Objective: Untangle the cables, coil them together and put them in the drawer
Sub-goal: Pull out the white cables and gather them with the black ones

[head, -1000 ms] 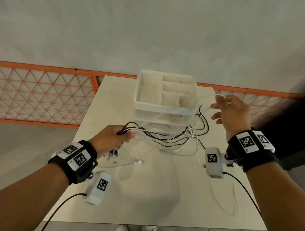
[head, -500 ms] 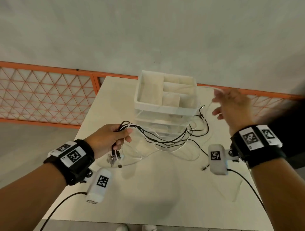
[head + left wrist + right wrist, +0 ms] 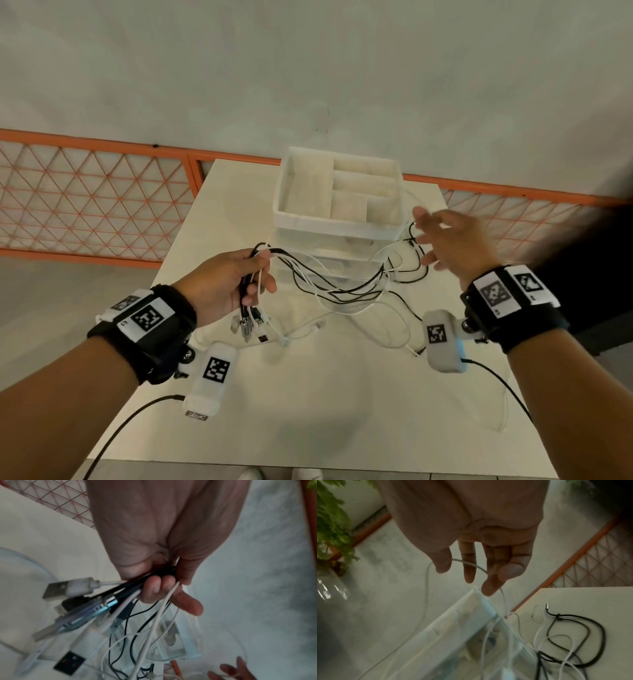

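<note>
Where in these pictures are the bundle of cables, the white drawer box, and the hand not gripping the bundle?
bundle of cables (image 3: 254, 274), head view, strands inside the fist.
white drawer box (image 3: 337, 229), head view, front rim of top tray.
right hand (image 3: 455, 245), head view, back of the hand.

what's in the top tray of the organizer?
The tray shows only bare dividers and compartments; no cables inside. Its near wall hides the front floor, and the drawers below are unclear.

A semi-outdoor terrace or balcony work spot. A pale table (image 3: 308, 394) stands on a grey concrete floor (image 3: 308, 68), edged by a low orange lattice railing (image 3: 85, 205). Green potted foliage (image 3: 332, 524) grows nearby.
</note>
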The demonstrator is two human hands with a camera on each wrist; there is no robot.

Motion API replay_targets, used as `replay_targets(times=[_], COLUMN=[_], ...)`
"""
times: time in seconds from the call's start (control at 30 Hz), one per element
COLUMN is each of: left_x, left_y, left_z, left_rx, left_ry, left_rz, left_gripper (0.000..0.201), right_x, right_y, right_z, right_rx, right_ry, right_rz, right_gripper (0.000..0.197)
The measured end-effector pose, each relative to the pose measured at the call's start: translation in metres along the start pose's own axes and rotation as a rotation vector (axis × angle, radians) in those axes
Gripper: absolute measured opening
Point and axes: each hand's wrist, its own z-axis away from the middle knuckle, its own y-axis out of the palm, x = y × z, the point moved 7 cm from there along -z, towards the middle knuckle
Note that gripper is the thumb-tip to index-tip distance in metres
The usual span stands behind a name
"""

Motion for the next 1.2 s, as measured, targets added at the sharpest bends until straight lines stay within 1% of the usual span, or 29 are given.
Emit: replay_targets(times=[0.03, 0.07, 0.13, 0.2, 0.27, 0.33, 0.37, 0.4, 0.43, 0.47, 0.5, 0.53, 0.57, 0.6, 0.63, 0.67, 0.7, 0.73, 0.77, 0.8, 0.83, 0.87, 0.9, 0.93, 0.97, 1.0, 1.1, 1.2], left_x=[0.000, 0.000, 0.001, 0.004, 0.004, 0.003, 0.002, 0.001, 0.000, -0.002, -0.003, -0.005, -0.006, -0.007, -0.007, -0.007, -0.007, -0.007, -0.007, -0.007, -0.007, -0.008, -0.010, -0.012, -0.015, -0.017, -0.016, -0.013], left_y=[0.001, 0.000, -0.005, -0.011, -0.011, -0.009, -0.007, -0.005, -0.004, -0.002, 0.001, 0.004, 0.008, 0.012, 0.016, 0.020, 0.023, 0.027, 0.030, 0.034, 0.039, 0.045, 0.049, 0.051, 0.051, 0.050, 0.038, 0.031], left_z=[0.000, 0.000, -0.001, -0.004, -0.005, -0.003, -0.002, 0.000, 0.002, 0.003, 0.005, 0.006, 0.007, 0.008, 0.008, 0.007, 0.007, 0.006, 0.006, 0.005, 0.005, 0.005, 0.005, 0.004, 0.004, 0.004, 0.002, 0.001], left_rx=[0.010, 0.013, -0.016, -0.054, -0.057, -0.031, -0.011, 0.013, 0.032, 0.042, 0.040, 0.030, 0.017, 0.006, -0.002, -0.003, 0.001, 0.006, 0.015, 0.032, 0.057, 0.089, 0.121, 0.145, 0.158, 0.161, 0.141, 0.135], left_ry=[-0.003, -0.004, -0.004, -0.005, -0.001, 0.009, 0.015, 0.019, 0.022, 0.026, 0.031, 0.036, 0.041, 0.046, 0.051, 0.056, 0.056, 0.054, 0.050, 0.048, 0.047, 0.049, 0.053, 0.061, 0.071, 0.077, 0.076, 0.088], left_rz=[0.004, 0.006, 0.026, 0.074, 0.086, 0.035, 0.004, -0.021, -0.038, -0.055, -0.083, -0.132, -0.196, -0.258, -0.308, -0.341, -0.359, -0.373, -0.386, -0.394, -0.392, -0.379, -0.364, -0.353, -0.345, -0.330, -0.196, -0.074], left_gripper=[0.020, 0.019, 0.017, 0.015, 0.015, 0.017, 0.020, 0.024, 0.027, 0.030, 0.032, 0.032, 0.030, 0.026, 0.024, 0.023, 0.022, 0.021, 0.020, 0.019, 0.017, 0.016, 0.015, 0.015, 0.016, 0.016, 0.019, 0.014], right_x=[-0.005, -0.004, 0.010, 0.026, 0.029, 0.012, -0.002, -0.018, -0.034, -0.048, -0.063, -0.071, -0.077, -0.079, -0.074, -0.066, -0.054, -0.038, -0.018, 0.004, 0.021, 0.033, 0.039, 0.043, 0.047, 0.049, 0.038, 0.028], right_y=[-0.001, -0.006, -0.021, -0.032, -0.032, -0.031, -0.033, -0.034, -0.034, -0.030, -0.024, -0.015, -0.008, -0.002, -0.001, -0.003, -0.003, 0.003, 0.016, 0.035, 0.056, 0.077, 0.093, 0.100, 0.099, 0.092, 0.061, 0.045], right_z=[-0.001, -0.001, 0.002, 0.004, -0.001, -0.014, -0.023, -0.033, -0.042, -0.051, -0.059, -0.063, -0.063, -0.059, -0.052, -0.043, -0.030, -0.014, 0.004, 0.024, 0.041, 0.054, 0.060, 0.059, 0.055, 0.049, 0.027, 0.021], right_rx=[-0.031, -0.090, -0.236, -0.312, -0.302, -0.305, -0.318, -0.311, -0.278, -0.208, -0.107, -0.012, 0.065, 0.107, 0.090, 0.008, -0.088, -0.142, -0.114, -0.017, 0.112, 0.227, 0.289, 0.291, 0.261, 0.215, 0.051, -0.020], right_ry=[-0.013, -0.060, -0.192, -0.293, -0.309, -0.235, -0.174, -0.100, -0.038, -0.001, 0.020, 0.037, 0.069, 0.108, 0.132, 0.122, 0.069, -0.026, -0.146, -0.266, -0.364, -0.431, -0.462, -0.459, -0.439, -0.408, -0.292, -0.257], right_rz=[0.034, 0.021, -0.050, -0.129, -0.117, -0.049, -0.009, 0.024, 0.034, 0.052, 0.089, 0.142, 0.201, 0.262, 0.311, 0.341, 0.321, 0.252, 0.165, 0.105, 0.105, 0.165, 0.232, 0.272, 0.272, 0.249, 0.123, 0.115], right_gripper=[0.036, 0.031, 0.021, 0.016, 0.013, 0.005, 0.013, 0.030, 0.053, 0.075, 0.093, 0.105, 0.109, 0.107, 0.098, 0.082, 0.064, 0.048, 0.042, 0.044, 0.050, 0.051, 0.044, 0.031, 0.019, 0.012, 0.011, 0.025])
